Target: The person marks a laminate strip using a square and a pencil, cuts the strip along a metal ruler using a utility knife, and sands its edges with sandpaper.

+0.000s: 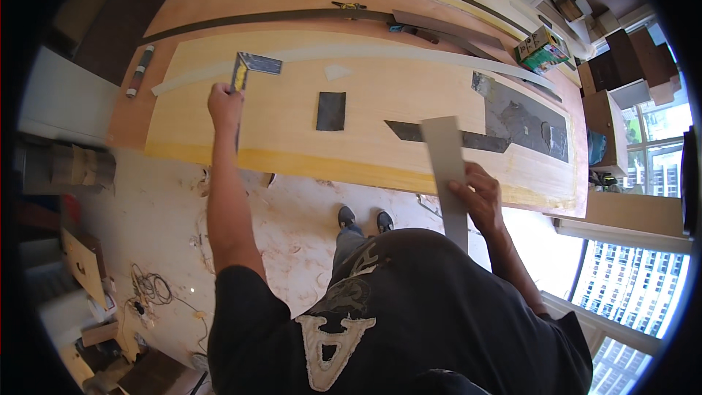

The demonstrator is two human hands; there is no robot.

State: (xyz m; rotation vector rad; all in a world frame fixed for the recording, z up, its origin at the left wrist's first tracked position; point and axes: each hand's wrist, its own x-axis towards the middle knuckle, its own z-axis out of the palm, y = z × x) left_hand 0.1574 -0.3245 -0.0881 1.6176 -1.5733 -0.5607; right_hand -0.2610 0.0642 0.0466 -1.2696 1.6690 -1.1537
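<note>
My left hand (225,106) is closed around a carpenter's square (238,74) and holds it over the far left part of a pale wooden panel (278,139). The square's wide metal leg points to the right. Held upright in my right hand (480,196) is a flat grey strip (444,157), gripped by its right edge beyond the panel's near side. Between the hands lies a dark rectangular piece (331,111) on the panel. A dark strip with an angled end (479,139) lies partly behind the grey strip, next to a smeared grey sheet (523,113).
Across the panel runs a long pale strip (351,51), with a small white scrap (338,72) beside it. Farther back are a long dark strip (270,22), a yellow-and-black tool (349,6) and a green box (542,50). A tube (140,72) lies left; cables (152,287) coil on the floor.
</note>
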